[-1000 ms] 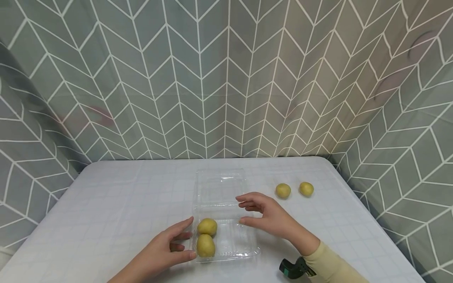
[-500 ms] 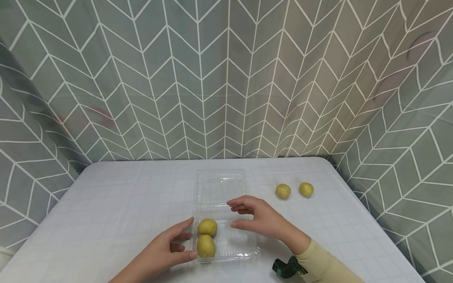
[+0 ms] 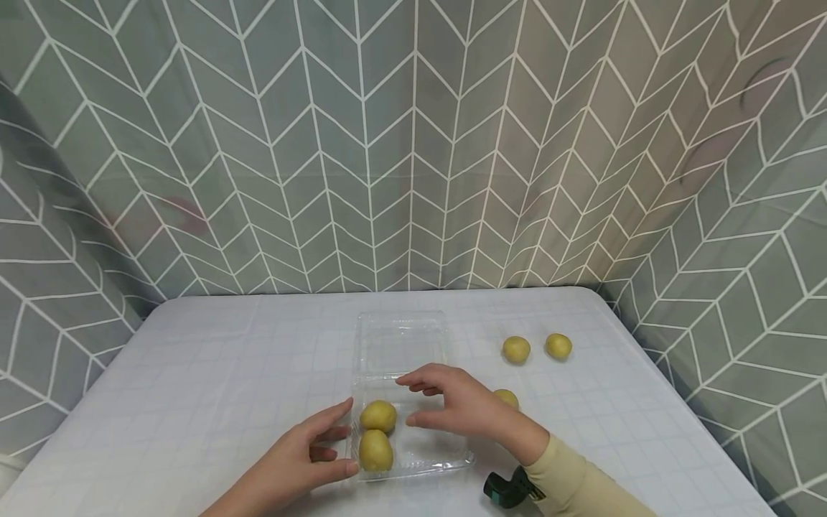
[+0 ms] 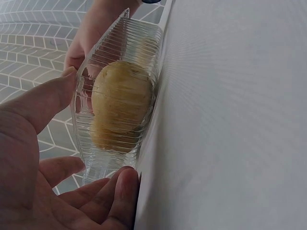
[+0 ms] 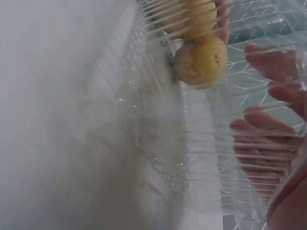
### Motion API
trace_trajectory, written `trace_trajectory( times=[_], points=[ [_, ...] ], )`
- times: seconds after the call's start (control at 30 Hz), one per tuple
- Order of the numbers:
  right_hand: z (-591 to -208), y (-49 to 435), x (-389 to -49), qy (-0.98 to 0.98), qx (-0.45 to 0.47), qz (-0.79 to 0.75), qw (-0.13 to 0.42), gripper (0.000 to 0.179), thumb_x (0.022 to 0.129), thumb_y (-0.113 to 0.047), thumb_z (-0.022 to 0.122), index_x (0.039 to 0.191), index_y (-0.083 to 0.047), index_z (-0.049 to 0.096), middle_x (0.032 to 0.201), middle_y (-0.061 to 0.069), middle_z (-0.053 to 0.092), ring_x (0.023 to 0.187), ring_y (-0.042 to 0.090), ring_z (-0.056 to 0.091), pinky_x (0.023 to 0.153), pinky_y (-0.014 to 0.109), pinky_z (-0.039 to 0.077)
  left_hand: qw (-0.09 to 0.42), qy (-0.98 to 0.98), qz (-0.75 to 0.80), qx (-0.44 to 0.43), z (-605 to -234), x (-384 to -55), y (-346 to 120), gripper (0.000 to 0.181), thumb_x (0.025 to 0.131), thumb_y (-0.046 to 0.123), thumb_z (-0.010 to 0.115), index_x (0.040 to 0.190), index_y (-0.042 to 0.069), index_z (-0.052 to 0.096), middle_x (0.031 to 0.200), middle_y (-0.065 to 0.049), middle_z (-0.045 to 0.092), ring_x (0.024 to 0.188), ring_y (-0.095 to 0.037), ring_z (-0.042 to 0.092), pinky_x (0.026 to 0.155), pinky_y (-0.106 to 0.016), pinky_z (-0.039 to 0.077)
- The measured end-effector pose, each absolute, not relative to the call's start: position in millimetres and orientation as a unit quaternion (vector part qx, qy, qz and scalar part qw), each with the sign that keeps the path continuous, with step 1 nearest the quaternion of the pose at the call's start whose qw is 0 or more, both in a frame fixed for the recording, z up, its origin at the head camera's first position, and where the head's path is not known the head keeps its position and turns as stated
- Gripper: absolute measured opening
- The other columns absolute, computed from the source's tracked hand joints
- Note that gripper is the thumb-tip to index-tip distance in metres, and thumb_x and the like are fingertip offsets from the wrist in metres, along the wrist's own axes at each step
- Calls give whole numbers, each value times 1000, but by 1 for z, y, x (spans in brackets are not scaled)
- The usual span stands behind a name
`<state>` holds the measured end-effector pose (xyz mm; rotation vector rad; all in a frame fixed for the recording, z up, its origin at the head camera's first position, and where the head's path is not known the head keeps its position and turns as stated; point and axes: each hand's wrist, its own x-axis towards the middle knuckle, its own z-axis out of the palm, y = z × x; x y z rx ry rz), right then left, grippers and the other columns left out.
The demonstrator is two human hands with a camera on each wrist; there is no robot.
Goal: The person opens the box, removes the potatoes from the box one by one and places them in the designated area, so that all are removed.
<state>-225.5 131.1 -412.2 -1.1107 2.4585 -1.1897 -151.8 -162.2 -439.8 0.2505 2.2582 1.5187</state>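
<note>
A clear plastic clamshell container [image 3: 436,452] lies opened flat, its lid [image 3: 400,341] folded back toward the far side. Two potatoes [image 3: 375,450] sit one behind the other along its left wall. My left hand [image 3: 300,452] rests at that left side, thumb and fingers spread along the edge; in the left wrist view its thumb tip [image 4: 69,74] touches the rim. My right hand [image 3: 452,402] hovers over the right half of the container with loosely bent fingers and nothing between them. Seen from the right wrist, its fingers [image 5: 268,124] show through the ribbed clear wall.
Two more potatoes, one [image 3: 515,349] beside the other [image 3: 558,346], lie at the back right of the white-covered table [image 3: 245,359]. Another potato [image 3: 507,397] shows partly behind my right wrist. A patterned grey curtain [image 3: 388,179] hangs behind and at both sides.
My right hand has moved left over the container, and a potato behind its wrist has come into view. The left hand and the container have stayed in place.
</note>
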Motion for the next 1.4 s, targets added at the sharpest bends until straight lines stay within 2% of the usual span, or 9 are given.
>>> trace_trajectory(
  times=[0.13, 0.37, 0.73, 1.13, 1.4],
  points=[
    [-414, 128, -226, 841, -386, -369, 93, 50, 89, -31, 77, 134, -17, 60, 128, 0, 62, 111, 19, 60, 97, 31, 48, 206, 808, 546, 86, -439, -152, -162, 88, 83, 40, 80, 155, 17, 35, 144, -19, 49, 111, -30, 60, 88, -45, 54],
    [-415, 124, -225, 855, -400, -322, 80, 51, 88, -35, 77, 135, -21, 60, 127, -8, 61, 111, 7, 56, 94, 29, 48, 207, 806, 547, 86, -439, -151, -162, 88, 83, 39, 80, 155, 17, 35, 142, -20, 50, 110, -30, 60, 87, -45, 54],
    [-414, 116, -222, 861, -437, -253, 64, 49, 87, -32, 77, 132, -20, 63, 128, -13, 60, 119, 5, 54, 99, 29, 45, 201, 806, 548, 99, -439, -150, -163, 86, 85, 37, 79, 155, 17, 35, 142, -20, 50, 110, -29, 60, 88, -42, 54],
    [-416, 102, -221, 858, -470, -204, 44, 50, 88, -30, 77, 133, -18, 62, 124, -11, 62, 113, 2, 56, 96, 24, 46, 208, 802, 552, 96, -439, -150, -163, 87, 85, 38, 79, 155, 16, 33, 143, -21, 49, 110, -29, 60, 88, -43, 54],
    [-420, 92, -223, 856, -475, -197, 54, 51, 87, -25, 78, 135, -18, 61, 123, -12, 62, 112, 0, 54, 96, 21, 45, 204, 802, 553, 94, -440, -149, -163, 86, 85, 38, 79, 156, 18, 33, 143, -21, 48, 109, -29, 59, 86, -41, 55]
  ],
)
